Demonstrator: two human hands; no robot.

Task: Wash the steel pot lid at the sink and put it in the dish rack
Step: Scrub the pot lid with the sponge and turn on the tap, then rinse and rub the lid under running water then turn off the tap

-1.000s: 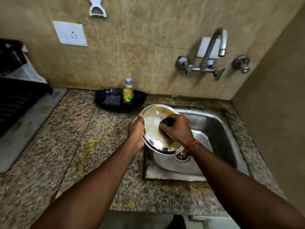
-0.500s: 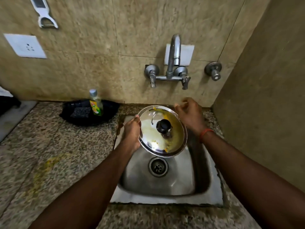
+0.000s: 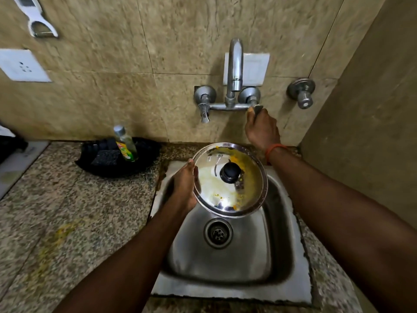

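The steel pot lid [image 3: 216, 188] with a black knob is smeared with yellow food residue and hangs tilted over the steel sink [image 3: 228, 256]. My left hand [image 3: 184, 188] grips its left rim. My right hand [image 3: 261, 129] is raised to the wall and pinches the right tap handle [image 3: 257, 108] of the faucet [image 3: 234, 71]. No water runs from the spout. Only a dark edge of the dish rack [image 3: 9, 143] shows at the far left.
A black tray [image 3: 149, 159] with a dish soap bottle [image 3: 125, 143] and a dark scrub pad [image 3: 106, 157] sits on the granite counter [image 3: 67, 211] left of the sink. A side wall stands close on the right. A separate valve [image 3: 302, 93] is mounted on the wall.
My right hand has left the lid's knob and risen to the right tap handle. The lid, held by my left hand alone, has moved over the sink basin.
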